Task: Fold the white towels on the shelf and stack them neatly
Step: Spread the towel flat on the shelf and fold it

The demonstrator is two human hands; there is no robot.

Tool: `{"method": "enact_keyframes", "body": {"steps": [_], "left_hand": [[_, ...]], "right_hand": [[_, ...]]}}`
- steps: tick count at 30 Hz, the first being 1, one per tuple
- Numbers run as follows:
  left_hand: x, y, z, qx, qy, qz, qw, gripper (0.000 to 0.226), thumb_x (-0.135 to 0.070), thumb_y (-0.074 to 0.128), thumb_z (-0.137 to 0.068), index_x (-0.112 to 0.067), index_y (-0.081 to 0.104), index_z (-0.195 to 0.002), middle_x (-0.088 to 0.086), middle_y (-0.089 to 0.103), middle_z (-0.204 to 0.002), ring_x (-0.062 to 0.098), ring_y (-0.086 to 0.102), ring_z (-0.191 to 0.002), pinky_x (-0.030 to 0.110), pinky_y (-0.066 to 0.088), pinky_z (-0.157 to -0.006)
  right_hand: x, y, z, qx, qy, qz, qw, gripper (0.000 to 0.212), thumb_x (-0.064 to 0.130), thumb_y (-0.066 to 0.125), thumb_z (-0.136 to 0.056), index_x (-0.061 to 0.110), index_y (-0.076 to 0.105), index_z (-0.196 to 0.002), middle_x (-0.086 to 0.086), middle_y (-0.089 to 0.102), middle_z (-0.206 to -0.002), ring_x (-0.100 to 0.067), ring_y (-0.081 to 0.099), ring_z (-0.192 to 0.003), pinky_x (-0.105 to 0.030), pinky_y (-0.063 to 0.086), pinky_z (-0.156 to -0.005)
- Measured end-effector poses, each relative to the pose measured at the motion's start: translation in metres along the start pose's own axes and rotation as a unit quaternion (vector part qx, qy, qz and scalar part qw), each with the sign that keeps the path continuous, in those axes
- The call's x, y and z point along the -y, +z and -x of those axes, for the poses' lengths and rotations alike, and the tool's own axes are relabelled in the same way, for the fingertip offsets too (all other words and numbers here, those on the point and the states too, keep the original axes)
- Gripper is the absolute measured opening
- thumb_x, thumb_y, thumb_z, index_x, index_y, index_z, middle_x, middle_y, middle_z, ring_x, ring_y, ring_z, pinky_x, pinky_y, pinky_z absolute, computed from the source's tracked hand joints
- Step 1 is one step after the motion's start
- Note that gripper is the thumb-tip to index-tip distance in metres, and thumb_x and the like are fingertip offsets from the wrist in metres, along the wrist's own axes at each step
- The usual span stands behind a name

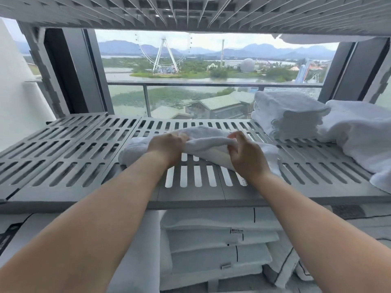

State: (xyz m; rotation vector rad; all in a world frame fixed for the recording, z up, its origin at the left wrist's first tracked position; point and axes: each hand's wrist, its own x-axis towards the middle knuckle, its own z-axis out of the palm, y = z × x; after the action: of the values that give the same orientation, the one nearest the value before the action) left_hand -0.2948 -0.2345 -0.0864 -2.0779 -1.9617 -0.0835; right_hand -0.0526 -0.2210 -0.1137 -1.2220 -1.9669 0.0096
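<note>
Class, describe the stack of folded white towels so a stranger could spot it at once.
Find the grey slatted shelf before the window. At its back right stands the stack of folded white towels. Unlike the rumpled white towel heap beside it and the white towel that the left hand and right hand grip, its edges lie in even layers.

The head camera looks forward and slightly down, close over the slatted shelf [63, 161].

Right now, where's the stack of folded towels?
In the head view the folded stack sits at the back right of the slatted shelf, just left of the loose towel pile, beyond the right hand gripping a towel.
</note>
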Motion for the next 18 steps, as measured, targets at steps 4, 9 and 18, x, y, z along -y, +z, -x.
{"method": "enact_keyframes", "body": {"steps": [4,9,18], "left_hand": [[0.002,-0.003,0.008,0.058,0.002,0.029,0.998,0.059,-0.005,0.05,-0.089,-0.031,0.042,-0.141,0.001,0.051,-0.142,0.027,0.053,-0.126,0.044,0.053,-0.092],[0.003,-0.008,0.026,-0.019,-0.035,0.008,0.999,0.03,-0.009,0.045,-0.094,-0.024,0.062,-0.113,0.002,0.065,-0.107,0.027,0.064,-0.097,0.04,0.055,-0.074],[0.002,-0.008,0.03,-0.007,-0.08,0.109,0.991,0.013,-0.017,0.045,-0.099,-0.017,0.057,-0.094,0.007,0.06,-0.106,0.028,0.057,-0.097,0.044,0.052,-0.082]], "right_hand": [[-0.007,-0.002,0.009,0.05,0.022,-0.021,0.998,0.034,0.039,0.051,-0.101,0.015,0.057,-0.123,-0.012,0.071,-0.107,-0.033,0.066,-0.096,-0.037,0.047,-0.075],[-0.01,-0.001,0.011,0.075,0.033,-0.041,0.996,0.042,0.053,0.044,-0.101,0.017,0.063,-0.111,-0.006,0.072,-0.103,-0.028,0.066,-0.092,-0.033,0.042,-0.071],[-0.013,0.007,0.013,0.113,0.031,0.045,0.992,0.045,0.057,0.058,-0.091,0.021,0.059,-0.117,-0.008,0.062,-0.116,-0.03,0.057,-0.109,-0.043,0.045,-0.092]]}}
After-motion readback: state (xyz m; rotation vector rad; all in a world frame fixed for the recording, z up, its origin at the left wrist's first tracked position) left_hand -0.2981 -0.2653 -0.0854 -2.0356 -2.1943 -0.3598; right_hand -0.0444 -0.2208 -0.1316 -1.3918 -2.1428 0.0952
